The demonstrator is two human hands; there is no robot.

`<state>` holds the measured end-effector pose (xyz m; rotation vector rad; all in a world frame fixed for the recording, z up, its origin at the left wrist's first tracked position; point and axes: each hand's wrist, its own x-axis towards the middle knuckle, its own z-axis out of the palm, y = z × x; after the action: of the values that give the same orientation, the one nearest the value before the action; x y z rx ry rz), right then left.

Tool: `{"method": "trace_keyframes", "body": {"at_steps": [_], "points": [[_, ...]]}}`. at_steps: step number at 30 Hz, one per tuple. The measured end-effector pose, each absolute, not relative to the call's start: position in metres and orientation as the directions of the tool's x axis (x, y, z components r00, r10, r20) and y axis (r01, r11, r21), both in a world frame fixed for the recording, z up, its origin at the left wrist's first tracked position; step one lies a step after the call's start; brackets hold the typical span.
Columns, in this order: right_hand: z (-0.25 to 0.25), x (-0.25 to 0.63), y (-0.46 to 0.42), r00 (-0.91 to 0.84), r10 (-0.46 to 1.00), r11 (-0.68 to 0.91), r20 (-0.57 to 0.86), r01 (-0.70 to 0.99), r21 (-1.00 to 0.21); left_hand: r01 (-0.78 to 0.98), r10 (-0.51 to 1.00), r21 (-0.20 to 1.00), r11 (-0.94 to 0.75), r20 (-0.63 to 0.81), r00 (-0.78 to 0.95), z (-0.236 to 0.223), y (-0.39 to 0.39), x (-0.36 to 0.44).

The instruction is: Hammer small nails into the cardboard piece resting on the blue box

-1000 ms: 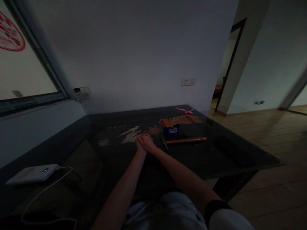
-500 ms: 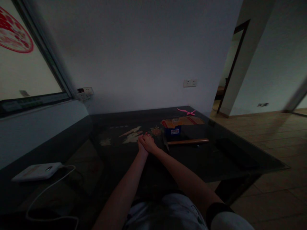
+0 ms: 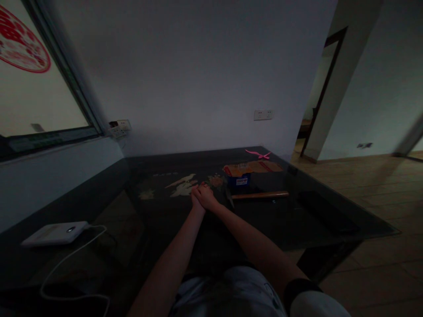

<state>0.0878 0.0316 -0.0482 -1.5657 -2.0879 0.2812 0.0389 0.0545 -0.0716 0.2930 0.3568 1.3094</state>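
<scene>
My left hand [image 3: 195, 196] and my right hand [image 3: 206, 196] are clasped together above the dark table, fingers folded around each other, and no object shows in them. Just to their right lies a hammer [image 3: 261, 195], its metal head toward my hands and its wooden handle pointing right. Behind the hammer is a small blue box [image 3: 239, 181] with a white label. A torn piece of brown cardboard [image 3: 265, 166] lies over the box's top and extends right. Several thin upright nail-like pieces [image 3: 242, 164] show at the cardboard's back.
The dark glossy table [image 3: 158, 229] bears a printed bird picture [image 3: 183, 185]. A white power bank [image 3: 55, 233] with a cable [image 3: 74, 253] lies at left. A pink strip [image 3: 259, 155] sits at the back, a black flat object [image 3: 327, 212] at right. Behind stands a wall [image 3: 198, 88].
The whole view has shifted very slightly. My hands stay clasped in the same place, and the objects on the table have not moved.
</scene>
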Motion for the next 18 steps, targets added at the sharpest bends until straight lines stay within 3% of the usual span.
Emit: {"method": "trace_keyframes", "body": {"at_steps": [18], "points": [[-0.0458,0.0875,0.0301,-0.199,0.949,0.294,0.246,0.841,-0.454,-0.874,0.974,0.428,0.228,-0.104,0.203,-0.0713,0.054,0.0392]]}}
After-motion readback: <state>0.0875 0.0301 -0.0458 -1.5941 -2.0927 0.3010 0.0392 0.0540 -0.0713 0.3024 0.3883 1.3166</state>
